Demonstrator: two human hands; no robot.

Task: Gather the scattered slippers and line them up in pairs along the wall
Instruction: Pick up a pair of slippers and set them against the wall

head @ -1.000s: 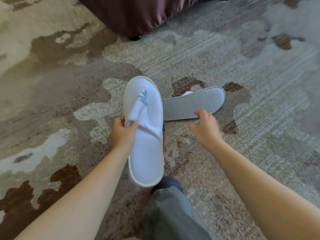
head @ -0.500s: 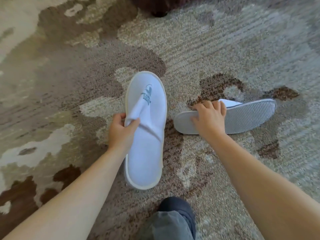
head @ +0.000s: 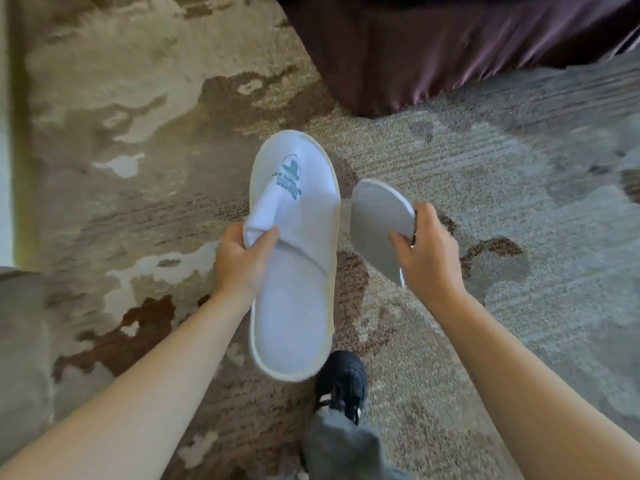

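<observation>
A white slipper (head: 296, 299) with a teal logo on its upper hangs above the carpet, toe pointing away from me. My left hand (head: 242, 261) pinches the fabric of its upper at the left side. A second slipper (head: 379, 221) is off the floor just to the right, its grey ribbed sole facing me. My right hand (head: 427, 249) grips this one by its edge, thumb on the sole. The two slippers are side by side, a small gap between them. The second slipper's white top is hidden.
Patterned brown, beige and grey carpet (head: 502, 188) covers the floor. A dark purple bed skirt (head: 433, 46) fills the top right. My black shoe (head: 341, 379) and grey trouser leg sit below the slippers. A pale strip (head: 5, 133) runs along the left edge.
My right hand has lifted the sole-up slipper off the carpet and brought it beside the one in my left hand. The view has tilted up, showing the bed skirt again.
</observation>
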